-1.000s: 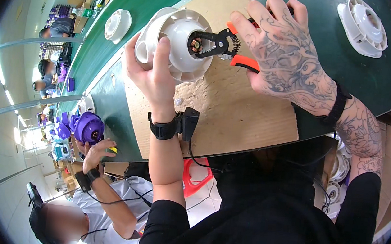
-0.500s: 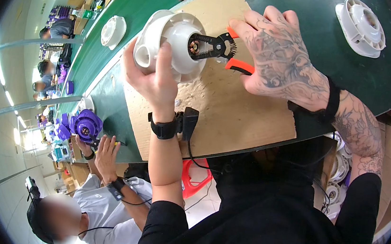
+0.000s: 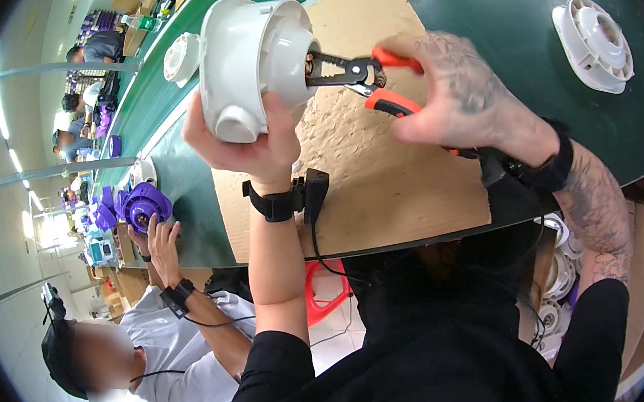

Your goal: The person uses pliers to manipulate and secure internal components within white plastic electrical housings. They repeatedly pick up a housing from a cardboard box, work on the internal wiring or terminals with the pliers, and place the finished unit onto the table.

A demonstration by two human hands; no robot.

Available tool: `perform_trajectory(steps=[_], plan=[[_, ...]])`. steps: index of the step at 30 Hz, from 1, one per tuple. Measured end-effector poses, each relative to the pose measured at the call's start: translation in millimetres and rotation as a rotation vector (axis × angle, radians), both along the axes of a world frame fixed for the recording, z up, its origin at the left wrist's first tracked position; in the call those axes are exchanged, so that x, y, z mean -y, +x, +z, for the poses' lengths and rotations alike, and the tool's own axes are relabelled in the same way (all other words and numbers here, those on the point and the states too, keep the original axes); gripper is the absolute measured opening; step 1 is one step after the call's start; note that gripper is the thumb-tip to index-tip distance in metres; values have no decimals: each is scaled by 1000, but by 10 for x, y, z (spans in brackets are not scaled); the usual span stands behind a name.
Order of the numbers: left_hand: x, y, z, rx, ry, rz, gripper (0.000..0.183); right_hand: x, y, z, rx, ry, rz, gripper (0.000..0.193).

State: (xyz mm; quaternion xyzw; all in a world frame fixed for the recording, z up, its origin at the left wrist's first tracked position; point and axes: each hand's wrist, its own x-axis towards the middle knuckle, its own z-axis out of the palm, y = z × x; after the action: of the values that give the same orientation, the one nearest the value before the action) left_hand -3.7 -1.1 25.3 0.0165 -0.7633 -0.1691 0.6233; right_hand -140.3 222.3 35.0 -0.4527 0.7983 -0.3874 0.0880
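Note:
My left hand (image 3: 253, 150) grips a white plastic fan-like housing (image 3: 230, 66) from below, thumb against its side, and holds it over a cardboard sheet. The round opening of the housing faces right, where a bit of copper-coloured part shows inside. My right hand (image 3: 466, 98), slightly blurred, holds wire-stripper pliers (image 3: 343, 71) with black jaws and orange-and-black handles. The handles are spread apart, with the fingers at the upper one and the thumb by the lower. The jaw tips reach into the opening; what they touch there is hidden.
The cardboard sheet (image 3: 387, 176) lies on a green table (image 3: 483, 14). White housings rest at the far right (image 3: 593, 45) and behind mine (image 3: 182, 59). At left a co-worker (image 3: 189, 344) handles a purple housing (image 3: 145, 206). A box of white parts (image 3: 558, 273) stands below the table's right edge.
The white housing has turned in my left hand, showing more of its outer side, and shifted slightly left. The pliers have moved slightly left with it. My right hand has tilted and lowered.

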Motion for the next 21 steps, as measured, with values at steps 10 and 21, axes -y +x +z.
perform_trajectory(steps=[10, 21], plan=[[-49, -54, 0, 126, -8, 67, 58, 67, -294, 80, 571, 231, 180, 74], [-35, -193, -36, 407, 175, 40, 57, 25, -375, 104, 605, 202, 127, 36]])
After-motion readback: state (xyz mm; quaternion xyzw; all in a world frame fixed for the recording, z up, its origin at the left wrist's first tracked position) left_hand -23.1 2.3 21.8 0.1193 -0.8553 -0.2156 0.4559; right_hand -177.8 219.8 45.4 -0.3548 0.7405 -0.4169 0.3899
